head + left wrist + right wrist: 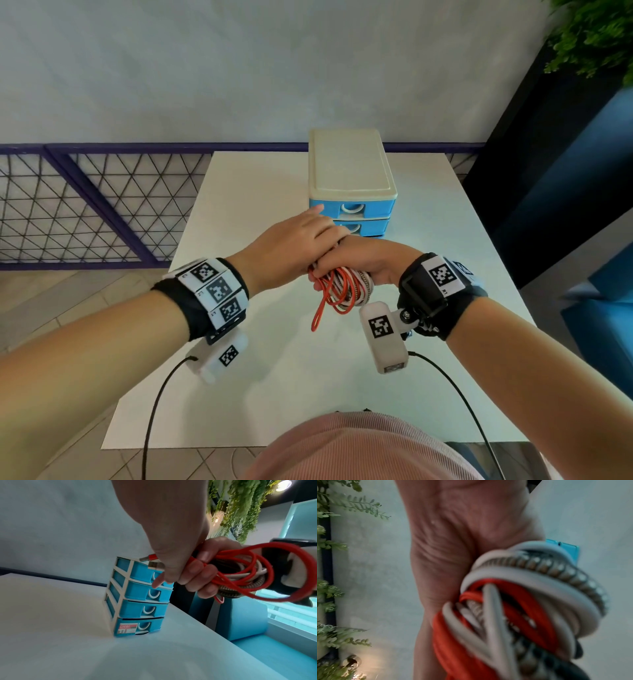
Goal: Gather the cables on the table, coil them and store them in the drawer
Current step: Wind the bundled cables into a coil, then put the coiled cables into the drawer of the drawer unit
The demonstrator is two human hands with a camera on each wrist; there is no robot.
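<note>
My right hand grips a coiled bundle of cables, red, white and metal-braided, a little above the white table. One red loop hangs below the bundle. In the left wrist view, the right hand's fingers curl round the cables, and two USB plugs stick out to the left. My left hand lies over the right one with its fingers stretched toward the drawer unit. Its index tip is at the top drawer's left front. The unit has several blue drawers, all pushed in.
The drawer unit stands at the table's far middle-right. A blue seat sits beyond the table's right edge, and a purple mesh railing runs on the left. Black cords trail from both wrist cameras. Plants hang at the upper right.
</note>
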